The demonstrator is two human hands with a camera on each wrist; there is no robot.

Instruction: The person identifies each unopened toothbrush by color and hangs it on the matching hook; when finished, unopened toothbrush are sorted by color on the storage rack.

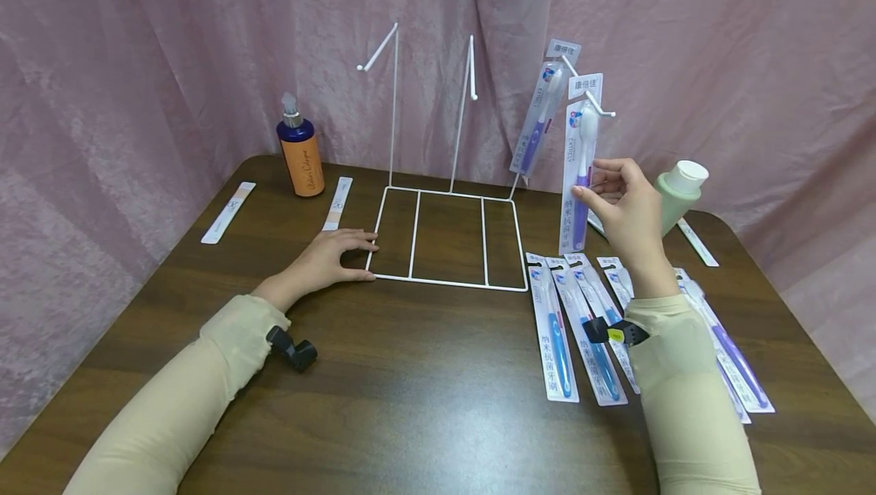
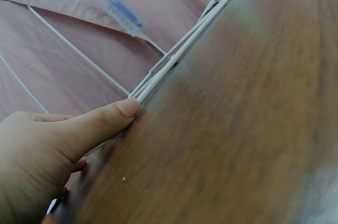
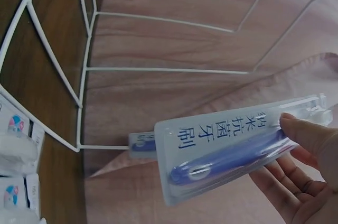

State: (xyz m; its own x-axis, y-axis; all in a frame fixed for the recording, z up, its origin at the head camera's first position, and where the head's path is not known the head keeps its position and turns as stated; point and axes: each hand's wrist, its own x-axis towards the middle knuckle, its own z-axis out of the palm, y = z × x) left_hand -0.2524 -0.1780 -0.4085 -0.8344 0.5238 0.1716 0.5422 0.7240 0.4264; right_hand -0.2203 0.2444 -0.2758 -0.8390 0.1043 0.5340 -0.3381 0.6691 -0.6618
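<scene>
A white wire rack point(image 1: 448, 236) stands mid-table, its base flat and its thin posts ending in hooks. My left hand point(image 1: 359, 254) lies flat on the table, straight fingers at the base's front left corner; in the left wrist view the thumb point(image 2: 124, 110) touches the wire point(image 2: 174, 63). My right hand point(image 1: 590, 180) pinches a purple toothbrush pack point(image 1: 582, 168) whose top is at the right hook point(image 1: 594, 105). Another purple pack point(image 1: 541, 111) hangs behind it. In the right wrist view the thumb point(image 3: 306, 131) presses on the held pack point(image 3: 227, 150).
Several toothbrush packs point(image 1: 582, 328) lie on the table at the right. A blue and orange pump bottle point(image 1: 299, 151) stands at the back left, a green bottle point(image 1: 677, 195) at the back right. Two flat strips point(image 1: 229, 212) point(image 1: 338, 203) lie at the left. A pink curtain surrounds the table.
</scene>
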